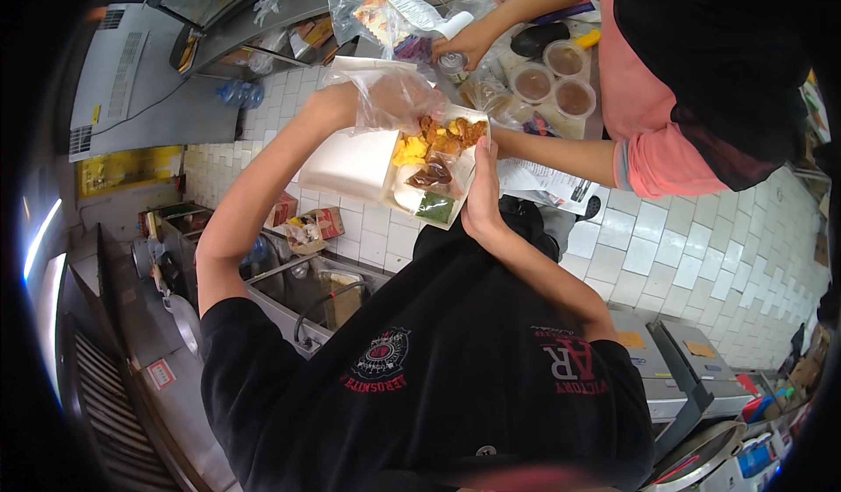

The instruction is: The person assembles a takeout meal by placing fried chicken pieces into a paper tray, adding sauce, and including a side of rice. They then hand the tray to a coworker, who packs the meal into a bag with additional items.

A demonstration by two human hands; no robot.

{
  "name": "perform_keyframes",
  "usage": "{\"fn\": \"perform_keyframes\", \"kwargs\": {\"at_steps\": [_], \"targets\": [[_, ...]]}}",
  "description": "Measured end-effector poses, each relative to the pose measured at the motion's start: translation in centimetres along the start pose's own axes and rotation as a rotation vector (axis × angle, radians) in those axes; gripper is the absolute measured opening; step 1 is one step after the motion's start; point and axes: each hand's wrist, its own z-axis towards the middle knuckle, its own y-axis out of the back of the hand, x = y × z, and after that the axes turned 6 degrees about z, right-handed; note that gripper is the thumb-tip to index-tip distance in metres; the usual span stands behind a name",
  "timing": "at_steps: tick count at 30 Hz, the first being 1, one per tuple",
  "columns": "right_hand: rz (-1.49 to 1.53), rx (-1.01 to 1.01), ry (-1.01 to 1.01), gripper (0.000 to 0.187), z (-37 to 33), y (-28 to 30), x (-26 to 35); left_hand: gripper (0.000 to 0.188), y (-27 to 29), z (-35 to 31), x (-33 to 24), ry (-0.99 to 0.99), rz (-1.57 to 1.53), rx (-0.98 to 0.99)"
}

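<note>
A white takeout box (346, 161) is spread out in front of me, its bare lid on the left. Fried chicken pieces (448, 135), yellow food (410, 151), a small clear bag of brown sauce (432, 175) and a green packet (435, 206) lie in its right half. My right hand (482, 190) grips the box along its right side. Over the far edge, beside the chicken, is my left hand (394, 98) in a loose clear plastic glove. The glove's folds blur its fingers, so whether they hold anything is unclear.
A person in pink sleeves (670, 163) works opposite, one hand (464, 43) at a can (453, 65) beside a plastic bag. Lidded cups of brown sauce (574, 98) stand on that counter. A metal sink (307, 295) and a red-and-brown food box (314, 229) are to my left.
</note>
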Motion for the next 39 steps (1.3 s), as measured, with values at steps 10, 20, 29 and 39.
{"fn": "perform_keyframes", "kwargs": {"at_steps": [10, 20, 29, 39], "targets": [[-0.047, 0.013, 0.001, 0.047, 0.0, 0.8, -0.4, 0.039, -0.6, 1.0, -3.0, 0.188, 0.246, 0.187], [-0.050, -0.013, 0.072, 0.048, 0.2, 0.7, 0.1, 0.024, 0.1, -0.3, -3.2, 0.083, 0.375, -0.162], [-0.007, -0.040, 0.071, 0.047, 0.1, -0.4, 0.9, 0.039, -4.1, -2.2, -3.0, 0.129, 0.258, -0.421], [0.003, -0.058, 0.017, 0.046, 0.7, -0.7, 0.6, 0.043, -5.4, -0.5, -1.3, 0.204, -0.186, -0.308]]}}
